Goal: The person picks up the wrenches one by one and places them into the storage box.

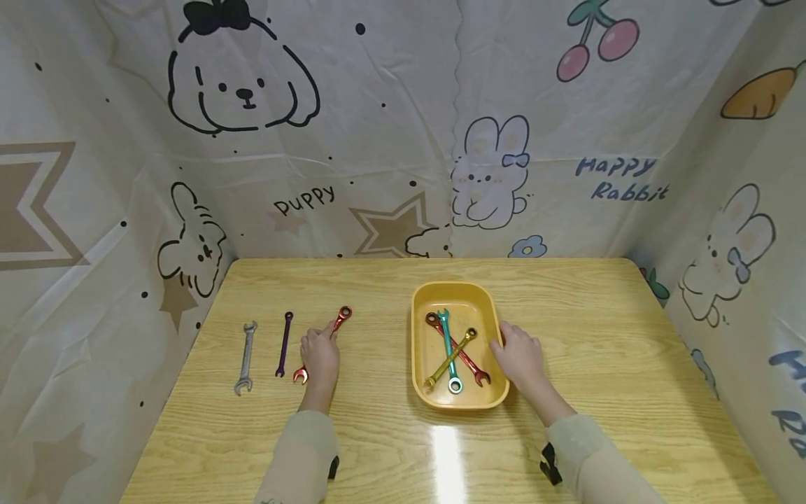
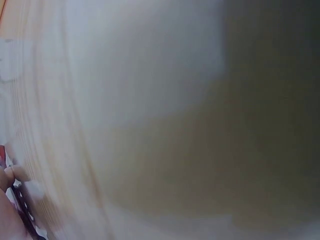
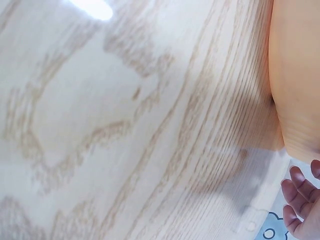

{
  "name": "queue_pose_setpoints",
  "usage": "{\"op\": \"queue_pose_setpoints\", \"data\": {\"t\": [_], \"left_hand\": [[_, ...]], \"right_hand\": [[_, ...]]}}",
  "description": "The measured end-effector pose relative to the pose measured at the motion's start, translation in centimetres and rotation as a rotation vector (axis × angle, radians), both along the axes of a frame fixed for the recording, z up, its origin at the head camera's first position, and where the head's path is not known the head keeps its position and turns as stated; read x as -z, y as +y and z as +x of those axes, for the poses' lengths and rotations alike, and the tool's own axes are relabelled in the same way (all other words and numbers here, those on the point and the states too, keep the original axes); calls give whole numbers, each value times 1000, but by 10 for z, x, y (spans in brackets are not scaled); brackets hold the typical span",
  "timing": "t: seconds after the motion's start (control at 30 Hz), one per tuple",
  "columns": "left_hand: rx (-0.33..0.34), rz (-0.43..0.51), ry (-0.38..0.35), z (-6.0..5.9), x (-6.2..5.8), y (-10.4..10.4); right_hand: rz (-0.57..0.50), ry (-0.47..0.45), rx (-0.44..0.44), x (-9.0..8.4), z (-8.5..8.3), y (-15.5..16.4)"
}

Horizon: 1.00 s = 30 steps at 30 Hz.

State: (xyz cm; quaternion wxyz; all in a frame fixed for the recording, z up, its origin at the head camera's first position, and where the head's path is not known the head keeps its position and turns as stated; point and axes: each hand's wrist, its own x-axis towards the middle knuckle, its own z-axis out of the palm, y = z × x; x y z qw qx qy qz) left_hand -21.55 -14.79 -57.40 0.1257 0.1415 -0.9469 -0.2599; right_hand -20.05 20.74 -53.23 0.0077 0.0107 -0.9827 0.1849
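Note:
In the head view my left hand pinches a red combination wrench lying left of the tray; the hand covers its middle. To the left lie a purple wrench and a silver open-ended wrench. My right hand holds the right rim of a yellow tray, thumb over the edge. Inside the tray a gold wrench, a teal wrench and another red wrench lie crossed. Several curved fingers show beside the tray in the right wrist view.
The wooden table meets a printed cloth at the back and along both sides. Light reflects off the table in front of the tray. Mostly blurred tabletop fills the left wrist view.

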Motion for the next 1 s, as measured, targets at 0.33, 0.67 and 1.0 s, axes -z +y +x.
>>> {"op": "queue_pose_setpoints", "data": {"t": [0.33,0.67,1.0], "left_hand": [[16,-28,-28,1,0,-1],[34,-41,-16,2,-1,-2],[35,-47,-19,2,1,-4]], "right_hand": [[13,9,-1,2,0,0],[15,2,0,1,0,0],[16,15,-6,1,-1,0]]}}
